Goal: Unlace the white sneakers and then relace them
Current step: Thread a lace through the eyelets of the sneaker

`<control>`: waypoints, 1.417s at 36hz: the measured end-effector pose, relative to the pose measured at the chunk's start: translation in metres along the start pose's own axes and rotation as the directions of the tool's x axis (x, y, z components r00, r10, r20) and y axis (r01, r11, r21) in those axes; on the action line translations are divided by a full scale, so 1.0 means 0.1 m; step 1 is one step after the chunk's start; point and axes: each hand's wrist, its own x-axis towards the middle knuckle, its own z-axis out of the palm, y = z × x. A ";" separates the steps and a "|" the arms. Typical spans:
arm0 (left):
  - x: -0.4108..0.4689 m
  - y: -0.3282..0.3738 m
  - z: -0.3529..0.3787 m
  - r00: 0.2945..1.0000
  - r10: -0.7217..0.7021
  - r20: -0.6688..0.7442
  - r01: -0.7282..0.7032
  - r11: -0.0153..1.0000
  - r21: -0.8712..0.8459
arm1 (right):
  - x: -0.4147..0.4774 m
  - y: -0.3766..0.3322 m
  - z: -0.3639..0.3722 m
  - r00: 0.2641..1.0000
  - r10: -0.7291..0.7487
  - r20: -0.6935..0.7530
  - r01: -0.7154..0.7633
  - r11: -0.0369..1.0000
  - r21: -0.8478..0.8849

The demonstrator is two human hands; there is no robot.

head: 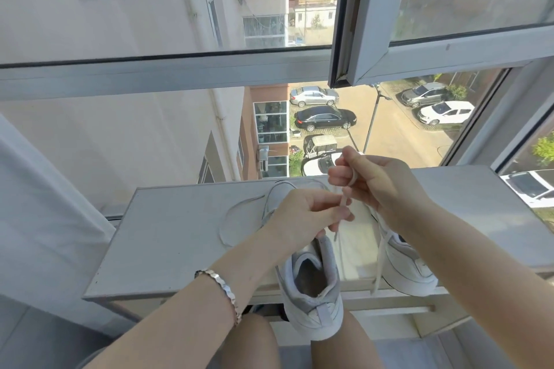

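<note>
A white sneaker (311, 287) lies on the grey table (168, 237) with its heel over the front edge, toward me. My left hand (302, 216) hovers over its tongue and pinches a white lace (341, 207) near its tip. My right hand (371, 183) is raised just above and to the right, gripping the same lace looped around its fingers. A second white sneaker (404, 263) sits to the right, partly hidden by my right forearm, with a loose lace end (379, 266) hanging over the table's edge.
Another lace (236, 216) lies in a loop on the table left of the shoes. Directly behind the table is a large window with an open sash (374, 24) at upper right. A white curtain (45, 204) hangs at left. My knees are under the front edge.
</note>
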 end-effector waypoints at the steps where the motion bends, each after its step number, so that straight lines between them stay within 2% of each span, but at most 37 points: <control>1: 0.00 -0.01 0.00 1.000 -0.006 -0.003 0.006 1.000 0.022 | 0.01 -0.01 0.00 1.000 -0.015 -0.018 0.014 1.000 -0.016; 5: -0.02 0.04 -0.03 0.998 -0.029 -0.064 0.029 1.000 0.004 | 0.03 0.00 -0.03 0.999 -0.026 -0.045 0.025 0.999 -0.029; 8: 0.00 0.07 -0.07 0.986 0.008 -0.164 -0.004 1.000 0.024 | 0.01 0.08 -0.05 0.988 0.134 0.078 -0.121 0.981 -0.154; 10: 0.03 0.08 -0.09 0.982 0.031 -0.186 -0.011 0.994 0.109 | -0.03 0.14 -0.06 0.964 0.217 0.155 -0.184 0.962 -0.202; 15: 0.02 0.04 -0.06 0.978 0.127 -0.167 -0.067 0.943 0.325 | -0.08 0.25 -0.13 0.970 0.180 0.163 -0.157 0.977 -0.145; 17: 0.01 -0.02 -0.03 0.959 0.149 -0.241 0.001 0.849 0.528 | -0.07 0.27 -0.14 0.983 0.150 0.107 -0.135 0.981 -0.142; 19: -0.01 -0.06 -0.02 0.929 0.145 -0.340 0.194 0.593 0.782 | -0.04 0.29 -0.15 0.996 0.084 0.017 -0.080 0.987 -0.140; 20: -0.02 -0.08 -0.01 0.927 0.119 -0.356 0.257 0.487 0.835 | -0.03 0.29 -0.15 0.998 0.052 -0.028 -0.055 0.990 -0.128; 21: -0.02 -0.11 -0.01 0.930 0.067 -0.362 0.296 0.449 0.843 | -0.01 0.28 -0.16 0.997 0.030 -0.073 -0.037 0.994 -0.105; 22: -0.02 -0.13 0.00 0.930 0.002 -0.368 0.325 0.463 0.825 | 0.00 0.28 -0.16 0.994 0.017 -0.107 -0.025 0.997 -0.077; 24: -0.03 -0.18 -0.01 0.929 -0.083 -0.361 0.344 0.554 0.758 | 0.02 0.29 -0.16 0.992 0.005 -0.129 -0.007 1.000 -0.017; 27: -0.08 -0.25 -0.05 0.934 -0.071 -0.351 0.309 0.655 0.689 | 0.00 0.36 -0.15 0.997 -0.017 -0.076 0.022 0.997 0.073; 30: -0.19 -0.33 -0.02 0.935 -0.043 -0.351 0.268 0.733 0.625 | -0.02 0.48 -0.13 0.999 -0.044 -0.008 0.045 0.996 0.075; 33: -0.29 -0.37 0.01 0.936 -0.006 -0.351 0.242 0.734 0.634 | -0.02 0.62 -0.10 0.999 -0.033 0.022 0.032 0.999 0.031; 37: -0.33 -0.41 -0.01 0.939 -0.007 -0.344 0.222 0.776 0.590 | -0.01 0.78 -0.06 1.000 -0.028 -0.012 0.027 0.998 -0.065; 41: -0.40 -0.48 0.00 0.937 0.053 -0.345 0.152 0.827 0.540 | 0.02 0.83 0.03 1.000 0.020 -0.008 -0.020 1.000 -0.016; 45: -0.48 -0.56 0.02 0.932 0.143 -0.334 0.076 0.822 0.564 | 0.03 0.83 0.04 0.998 -0.065 -0.017 0.064 0.996 -0.057; 51: -0.54 -0.59 0.08 0.924 0.175 -0.339 0.056 0.818 0.573 | -0.06 0.76 0.00 0.983 -0.183 -0.016 0.177 0.968 -0.177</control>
